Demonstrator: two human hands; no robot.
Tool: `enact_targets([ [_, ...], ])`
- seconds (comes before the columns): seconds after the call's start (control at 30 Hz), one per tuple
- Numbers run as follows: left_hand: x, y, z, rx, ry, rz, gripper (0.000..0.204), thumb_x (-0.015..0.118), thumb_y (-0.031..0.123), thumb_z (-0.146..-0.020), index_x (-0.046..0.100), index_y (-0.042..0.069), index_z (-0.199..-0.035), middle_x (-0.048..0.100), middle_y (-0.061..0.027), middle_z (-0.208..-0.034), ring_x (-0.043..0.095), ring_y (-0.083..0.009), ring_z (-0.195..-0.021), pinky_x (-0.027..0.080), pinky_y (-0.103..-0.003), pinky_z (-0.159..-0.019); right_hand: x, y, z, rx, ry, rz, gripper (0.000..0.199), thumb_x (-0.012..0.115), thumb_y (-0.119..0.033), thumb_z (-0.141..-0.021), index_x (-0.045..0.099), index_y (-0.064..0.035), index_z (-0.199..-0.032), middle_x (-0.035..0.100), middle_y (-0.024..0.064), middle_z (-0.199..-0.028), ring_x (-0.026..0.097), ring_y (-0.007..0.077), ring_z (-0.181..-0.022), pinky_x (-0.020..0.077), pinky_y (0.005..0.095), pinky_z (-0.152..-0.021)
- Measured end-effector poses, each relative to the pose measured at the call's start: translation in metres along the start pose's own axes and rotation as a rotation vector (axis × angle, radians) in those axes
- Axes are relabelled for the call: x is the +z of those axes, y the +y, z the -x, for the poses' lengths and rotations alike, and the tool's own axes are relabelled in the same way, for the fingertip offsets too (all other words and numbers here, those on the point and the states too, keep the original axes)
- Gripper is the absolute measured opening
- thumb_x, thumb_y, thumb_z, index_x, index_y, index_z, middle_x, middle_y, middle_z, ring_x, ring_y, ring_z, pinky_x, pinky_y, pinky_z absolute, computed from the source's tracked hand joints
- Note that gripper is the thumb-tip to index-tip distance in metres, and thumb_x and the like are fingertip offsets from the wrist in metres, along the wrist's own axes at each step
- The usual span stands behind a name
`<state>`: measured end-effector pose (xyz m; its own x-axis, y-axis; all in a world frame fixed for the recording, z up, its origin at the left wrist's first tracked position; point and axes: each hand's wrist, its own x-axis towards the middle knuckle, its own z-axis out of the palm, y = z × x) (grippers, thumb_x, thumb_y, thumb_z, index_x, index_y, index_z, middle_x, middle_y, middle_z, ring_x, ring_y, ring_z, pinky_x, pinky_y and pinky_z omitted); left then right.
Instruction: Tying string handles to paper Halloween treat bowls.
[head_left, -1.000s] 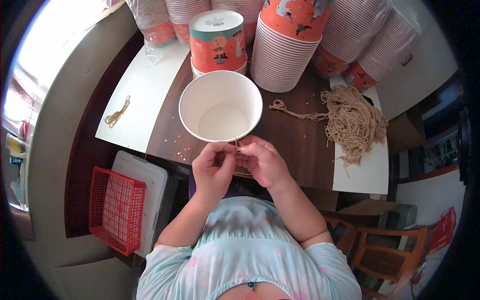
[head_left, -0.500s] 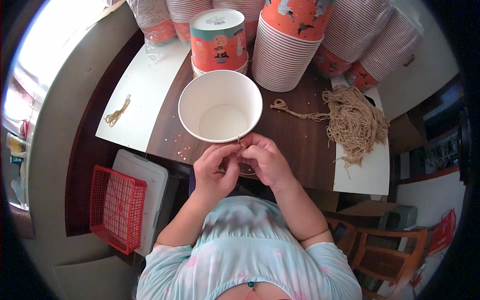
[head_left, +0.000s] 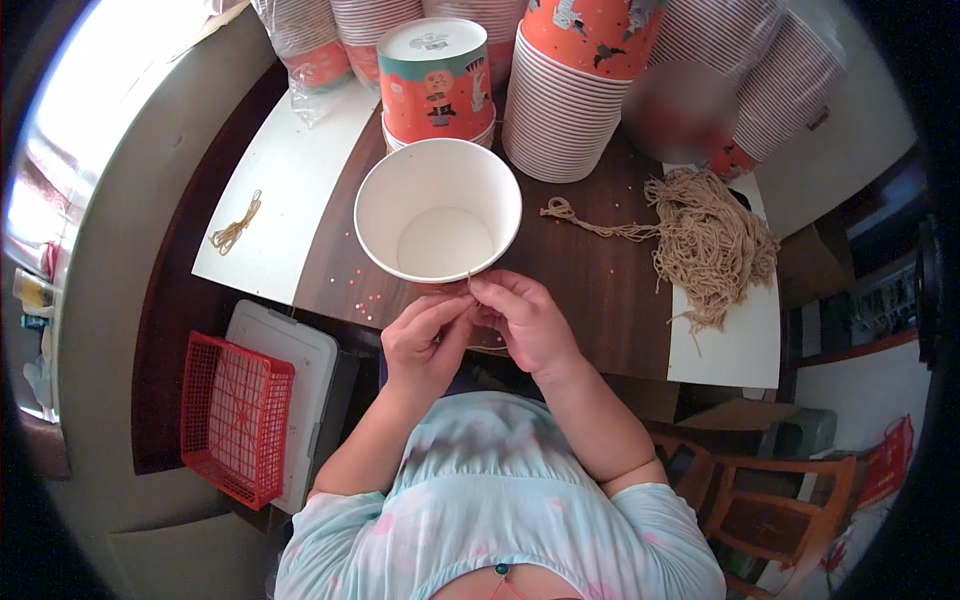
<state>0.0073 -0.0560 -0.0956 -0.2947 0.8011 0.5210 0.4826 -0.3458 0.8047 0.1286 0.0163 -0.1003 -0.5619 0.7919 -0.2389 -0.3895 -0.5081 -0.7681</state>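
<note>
A large white-lined paper bucket [head_left: 438,190] stands on the brown table with its open mouth tilted toward me. Just below its near rim, my left hand [head_left: 424,338] and my right hand [head_left: 530,322] meet, fingertips pinched together. Between them is a thin tan cord [head_left: 470,281], a short bit of which sticks up at the rim. More of it curves under the fingers near the table edge. Both hands are closed on the cord; the exact spot where it meets the bucket is hidden by my fingers.
Behind stands an upturned orange bucket [head_left: 437,95], beside a tall bucket stack [head_left: 562,110]. Bagged stacks line the back. A heap of tan cords [head_left: 712,245] lies right, a small cord bundle [head_left: 237,224] left. A red basket [head_left: 235,420] sits lower left, a wooden chair [head_left: 775,500] lower right.
My right thumb and fingers have shifted slightly left along the cord, still at the rim. My left hand has moved a little left and down. The bucket has barely moved.
</note>
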Motion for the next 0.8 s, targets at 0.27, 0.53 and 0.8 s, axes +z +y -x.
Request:
enact_targets([
  [0.27, -0.009, -0.003, -0.007, -0.003, 0.038, 0.001, 0.013, 0.064, -0.006, -0.079, 0.067, -0.002, -0.090, 0.066, -0.0091, -0.084, 0.060, -0.0093, -0.065, 0.046, -0.021, -0.055, -0.005, -0.020, 0.004, -0.029, 0.032, 0.204, 0.017, 0.055, -0.017, -0.092, 0.062, -0.0021, -0.095, 0.067, 0.0075, -0.089, 0.061, 0.0127, -0.077, 0.0490, 0.0256, -0.073],
  [0.53, -0.008, 0.002, -0.009, -0.116, -0.013, 0.057, 0.011, 0.063, -0.007, -0.078, 0.067, -0.003, -0.088, 0.066, -0.0094, -0.085, 0.062, -0.0132, -0.076, 0.048, -0.023, -0.066, -0.008, -0.027, 0.020, -0.589, 0.168, 1.088, 0.020, 0.066, -0.014, -0.083, 0.059, -0.0043, -0.099, 0.063, 0.0073, -0.091, 0.060, 0.0191, -0.081, 0.0462, 0.0320, -0.072],
  [0.8, -0.011, -0.001, -0.008, -0.216, -0.036, 0.135, 0.013, 0.063, -0.007, -0.077, 0.068, -0.003, -0.088, 0.067, -0.0089, -0.083, 0.061, -0.0112, -0.076, 0.047, -0.023, -0.067, -0.006, -0.025, 0.010, -1.295, -0.038, 1.607, 0.013, 0.062, -0.012, -0.074, 0.063, -0.0102, -0.087, 0.054, 0.0022, -0.092, 0.052, 0.0206, -0.079, 0.0403, 0.0366, -0.073],
])
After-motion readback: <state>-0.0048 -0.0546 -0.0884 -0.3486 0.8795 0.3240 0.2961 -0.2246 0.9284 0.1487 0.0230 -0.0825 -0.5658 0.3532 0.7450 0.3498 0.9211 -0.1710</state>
